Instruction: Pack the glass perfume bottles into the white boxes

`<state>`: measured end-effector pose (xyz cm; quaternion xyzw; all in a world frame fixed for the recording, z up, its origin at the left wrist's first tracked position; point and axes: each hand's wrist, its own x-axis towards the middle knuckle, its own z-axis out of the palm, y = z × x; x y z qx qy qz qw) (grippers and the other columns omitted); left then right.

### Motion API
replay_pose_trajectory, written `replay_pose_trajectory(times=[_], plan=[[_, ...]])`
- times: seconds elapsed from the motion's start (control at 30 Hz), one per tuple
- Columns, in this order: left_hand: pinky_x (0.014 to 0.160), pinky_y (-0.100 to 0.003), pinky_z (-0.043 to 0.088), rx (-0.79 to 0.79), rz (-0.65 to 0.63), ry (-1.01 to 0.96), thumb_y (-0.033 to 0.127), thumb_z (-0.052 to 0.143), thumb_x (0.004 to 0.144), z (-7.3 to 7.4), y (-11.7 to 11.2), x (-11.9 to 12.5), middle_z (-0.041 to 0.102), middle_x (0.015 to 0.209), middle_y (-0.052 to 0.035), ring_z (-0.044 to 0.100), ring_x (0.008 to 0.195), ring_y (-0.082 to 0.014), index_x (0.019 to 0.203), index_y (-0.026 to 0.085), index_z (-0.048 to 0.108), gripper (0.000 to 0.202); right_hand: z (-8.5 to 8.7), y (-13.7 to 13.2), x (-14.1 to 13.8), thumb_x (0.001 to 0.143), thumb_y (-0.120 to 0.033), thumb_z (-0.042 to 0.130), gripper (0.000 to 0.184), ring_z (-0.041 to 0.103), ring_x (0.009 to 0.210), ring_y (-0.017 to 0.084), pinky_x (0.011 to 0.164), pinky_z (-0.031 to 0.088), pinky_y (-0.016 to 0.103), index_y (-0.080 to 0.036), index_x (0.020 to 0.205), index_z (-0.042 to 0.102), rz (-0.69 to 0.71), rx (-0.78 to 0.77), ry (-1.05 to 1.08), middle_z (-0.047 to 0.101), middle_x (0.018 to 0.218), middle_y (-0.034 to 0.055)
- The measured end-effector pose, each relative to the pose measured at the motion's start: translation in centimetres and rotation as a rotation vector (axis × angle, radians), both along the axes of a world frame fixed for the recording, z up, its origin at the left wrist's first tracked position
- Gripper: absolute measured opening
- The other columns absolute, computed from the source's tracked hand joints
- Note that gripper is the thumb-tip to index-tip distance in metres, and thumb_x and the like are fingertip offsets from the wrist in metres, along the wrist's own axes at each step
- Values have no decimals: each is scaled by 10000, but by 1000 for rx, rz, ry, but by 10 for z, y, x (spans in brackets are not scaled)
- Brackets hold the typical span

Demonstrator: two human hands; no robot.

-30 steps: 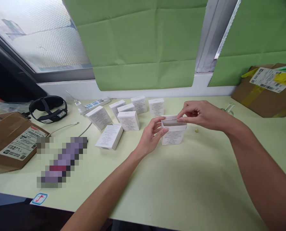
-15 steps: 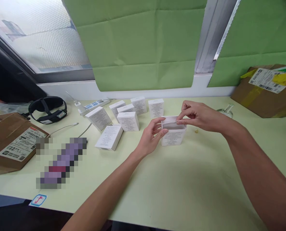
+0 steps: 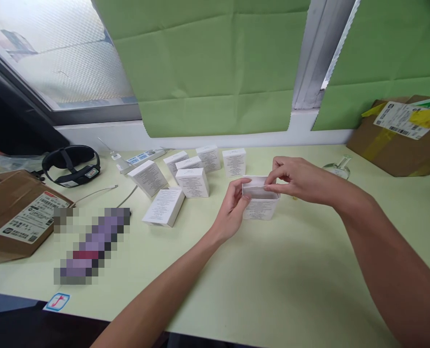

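An open white cardboard box (image 3: 260, 210), printed with small text, stands on the table with its opening facing up. My left hand (image 3: 234, 200) grips its left side, with the thumb at the front corner and the fingers along the back. At the right end of the opening, my right hand (image 3: 291, 180) pinches a thin white edge, flap or liner; I cannot tell which. The inside of the box is mostly hidden. A small gold piece (image 3: 295, 197) peeks out just right of the box. Beyond my right wrist stands a clear glass bottle (image 3: 340, 169), partly covered.
Several closed white boxes (image 3: 192, 183) stand to the left, one lying flat (image 3: 164, 207). Farther left are a power strip (image 3: 142, 158), a black headset (image 3: 72, 166), a blurred purple object (image 3: 95, 244) and a cardboard carton (image 3: 22, 217). Another carton (image 3: 399, 140) sits at the right back.
My left thumb has shifted to the rim of the opening, and the box leans slightly differently. My right hand has barely moved. The gold piece is now more hidden.
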<state>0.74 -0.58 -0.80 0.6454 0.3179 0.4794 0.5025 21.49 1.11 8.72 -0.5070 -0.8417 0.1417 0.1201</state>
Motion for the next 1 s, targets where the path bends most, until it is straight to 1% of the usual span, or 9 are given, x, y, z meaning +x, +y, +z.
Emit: replay_pose_trajectory(times=[0.2,0.4,0.6,0.7,0.77,0.8,0.87,0.93,1.0], plan=[[827,-298,478,-22,74,72,217,416,967,5,-4,3,562,1157,-21,551,996,-176,1206,315,466,264,2,-5,-3,906,-461,519,289,495,665,163,578,324,318,-301,886,758,-18,58,-88,491,854,36],[604,-232,433,-127,173,81,127,392,911,8,-13,9,561,1055,-8,497,759,-141,1166,327,479,336,3,-8,-9,898,-400,540,251,495,649,162,584,328,322,-288,901,765,-36,69,-127,502,849,39],[575,-227,400,-157,289,31,133,355,927,13,-1,24,567,989,-11,479,720,-134,1102,290,512,282,14,-10,-1,871,-473,580,264,545,708,174,594,379,307,-276,946,739,-30,-65,51,611,880,34],[623,-238,401,-148,374,31,108,364,908,16,15,28,574,1053,-15,496,793,-143,1082,275,548,303,26,-11,33,837,-531,629,331,571,723,171,614,419,308,-284,1038,718,-144,-104,252,674,897,29],[642,-245,395,-149,421,29,104,372,900,17,22,28,575,1066,-16,495,811,-144,1087,274,557,313,27,-9,69,840,-527,637,331,593,827,184,690,444,325,-258,1017,714,-348,62,408,699,1003,58],[643,-246,391,-146,430,30,102,376,896,16,25,28,576,1061,-15,492,803,-142,1094,274,554,317,23,-6,90,843,-512,636,326,589,839,185,694,438,330,-239,1009,706,-482,226,506,698,1012,80],[643,-248,383,-114,427,33,99,384,893,15,27,28,578,1048,-12,487,789,-136,1105,274,539,315,7,2,130,857,-453,625,331,590,868,186,723,444,333,-214,1083,669,-700,434,596,680,1057,131],[648,-249,378,-56,403,51,111,391,908,13,27,27,576,1001,-9,481,775,-132,1103,268,523,283,-18,10,164,868,-409,596,337,596,948,194,765,452,318,-218,1144,630,-772,366,561,645,1175,180],[652,-254,372,12,370,83,138,404,930,11,27,25,559,918,-3,471,751,-129,1091,262,507,227,-43,15,184,867,-401,587,350,611,981,224,768,465,335,-208,1159,605,-769,281,523,631,1212,221]])
